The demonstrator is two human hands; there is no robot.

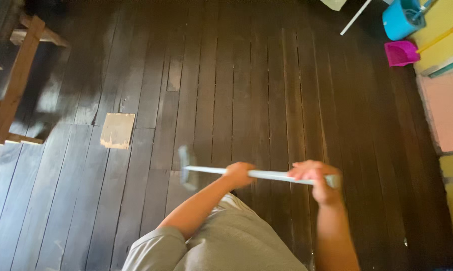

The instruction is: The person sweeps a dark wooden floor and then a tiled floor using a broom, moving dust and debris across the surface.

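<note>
Two hands on one pole, so you're pretty locked in here. Going left to right: way over at 9 o'clock there's a wooden bench frame (16,80) at the edge of the dark plank floor (246,90), and a bit inboard of it a pale square patch of board (117,130) set into the planks.

Then comes the business end. The long pale handle (271,175) runs almost dead level across your view, its long axis going from 9 to 3 o'clock, with just a slight drop toward the right. Its head (187,168) sits at the left end, blurry, so I can't tell you exactly what kind of head it is, or whether it's touching the floor or hovering over it.

Your left hand (238,174) is the one nearer the head, fingers wrapped shut around the handle about mid-length. The head lies at roughly 9 o'clock from that hand, near but not touching it. Your right hand (316,176) is clamped over the far right end, fingers curled down on top of the handle, well apart from the head.

Up at 1 to 2 o'clock, well away from everything you're holding, there's a blue bucket (401,19) with a magenta dustpan (401,52) just below it, next to the yellow wall (445,22).
</note>
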